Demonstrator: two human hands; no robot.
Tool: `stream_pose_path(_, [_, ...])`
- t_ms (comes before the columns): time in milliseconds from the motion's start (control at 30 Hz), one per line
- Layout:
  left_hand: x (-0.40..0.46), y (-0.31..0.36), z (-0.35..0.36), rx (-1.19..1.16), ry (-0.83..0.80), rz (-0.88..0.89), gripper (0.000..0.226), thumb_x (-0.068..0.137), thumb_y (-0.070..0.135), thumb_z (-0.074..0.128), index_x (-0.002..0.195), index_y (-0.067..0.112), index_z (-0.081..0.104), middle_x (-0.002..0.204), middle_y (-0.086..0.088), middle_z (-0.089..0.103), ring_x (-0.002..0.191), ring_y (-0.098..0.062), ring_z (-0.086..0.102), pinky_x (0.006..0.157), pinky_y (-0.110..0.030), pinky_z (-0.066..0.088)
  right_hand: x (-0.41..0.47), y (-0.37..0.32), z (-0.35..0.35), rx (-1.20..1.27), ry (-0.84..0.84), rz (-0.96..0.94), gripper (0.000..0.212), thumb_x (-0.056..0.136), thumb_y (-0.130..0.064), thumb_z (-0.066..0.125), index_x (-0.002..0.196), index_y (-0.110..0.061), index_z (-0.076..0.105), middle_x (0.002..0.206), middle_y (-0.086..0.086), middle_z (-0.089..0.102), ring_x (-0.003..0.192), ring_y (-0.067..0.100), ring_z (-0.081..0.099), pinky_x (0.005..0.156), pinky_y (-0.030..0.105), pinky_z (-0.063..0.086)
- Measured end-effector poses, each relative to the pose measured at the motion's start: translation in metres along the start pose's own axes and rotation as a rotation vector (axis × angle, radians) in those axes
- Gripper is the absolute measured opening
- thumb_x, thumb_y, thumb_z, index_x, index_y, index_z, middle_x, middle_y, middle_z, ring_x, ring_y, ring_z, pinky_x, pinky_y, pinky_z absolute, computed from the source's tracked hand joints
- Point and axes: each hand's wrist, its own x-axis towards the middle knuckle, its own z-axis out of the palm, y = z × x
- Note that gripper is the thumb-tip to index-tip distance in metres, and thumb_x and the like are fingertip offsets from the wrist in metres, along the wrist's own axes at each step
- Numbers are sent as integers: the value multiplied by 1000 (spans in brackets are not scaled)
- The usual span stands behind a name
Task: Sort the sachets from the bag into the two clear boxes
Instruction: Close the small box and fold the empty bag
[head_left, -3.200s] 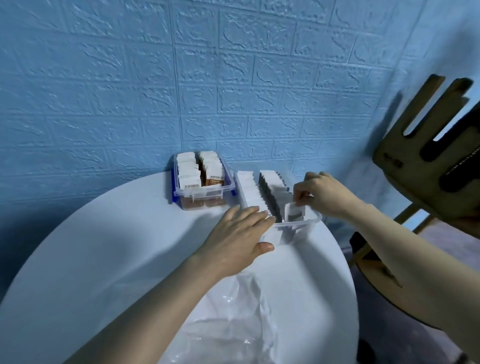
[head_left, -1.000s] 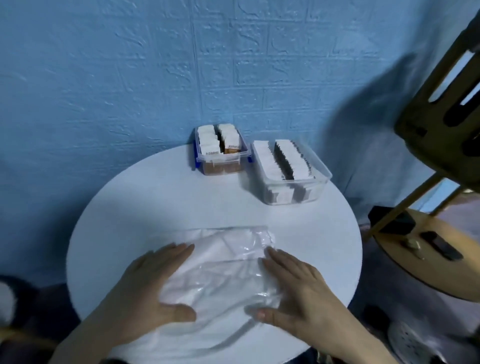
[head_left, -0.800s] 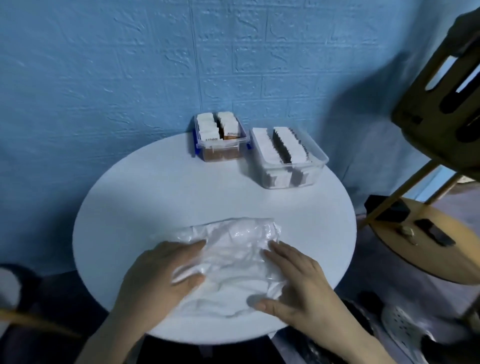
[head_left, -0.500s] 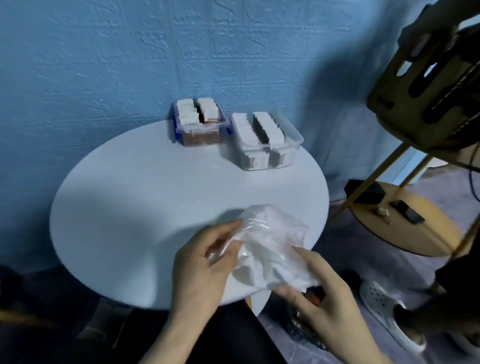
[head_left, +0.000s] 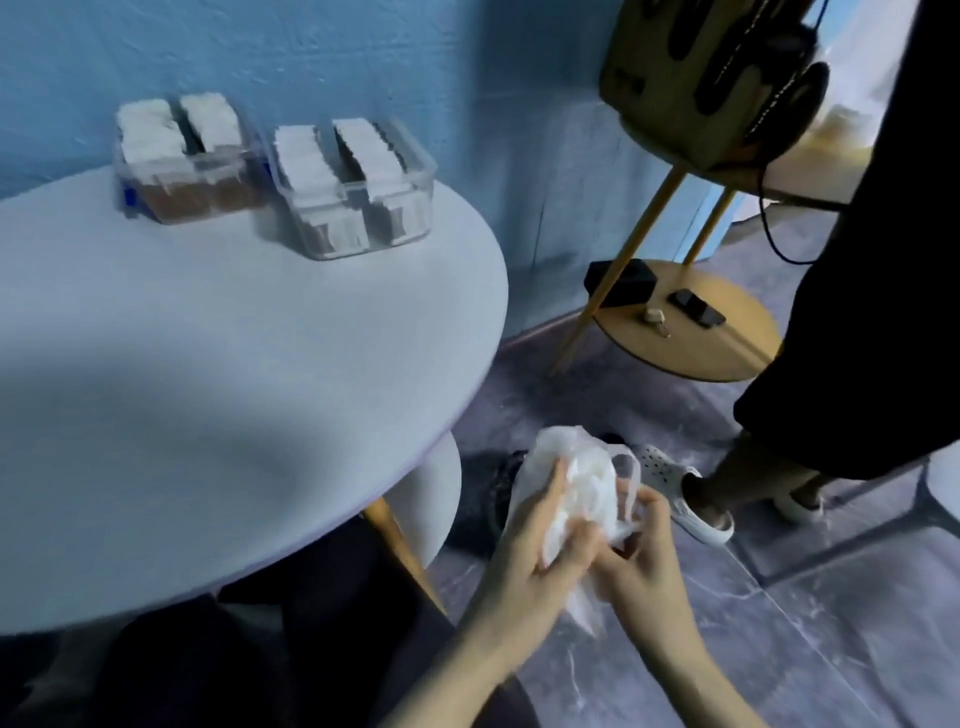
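Bag (head_left: 569, 486), crumpled clear plastic, sits lower centre-right of the head view, off the table (head_left: 249, 374) and above the floor. Left hand (head_left: 540, 556) grasps its left side with curled fingers; right hand (head_left: 639, 561) pinches the right side. Looks empty, though the blur keeps me from being sure.

Judgement: sorting seems done. Ball it tight and keep both grips until it is compact.

Two clear boxes, the smaller box (head_left: 182, 161) and the larger box (head_left: 358, 192), stand upper left, full of sachets (head_left: 306, 161), well apart from the hands.

Table edge is just left of the hands. Another person's leg and shoe (head_left: 691, 499) are close on the right, so room is tight.
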Motion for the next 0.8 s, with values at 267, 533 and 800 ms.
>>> stream_pose_path(267, [24,-73,-3,1139,-33,250,82,79,62,60,150,41,25,157,-6,30,142,-26,33,106,-46,28,47,65,-11,200,-78,426,6,93,-4,56,96,-10,54,80,14,61,61,22,61,51,32,47])
stream_pose_path(533, [74,-130,4,1344,-79,269,104,47,17,88,140,33,43,116,-4,62,76,-22,63,74,-40,49,74,108,-19,133,-32,496,32,89,15,42,83,-12,58,61,8,46,47,13,36,42,22,26])
stream_pose_path(800, [134,-173,21,1276,-206,254,53,44,24,93,93,29,73,85,1,61,59,-17,62,45,-26,47,83,130,-34,-102,-22,388,32,81,-50,67,110,-39,59,109,-21,57,99,-2,58,81,19,48])
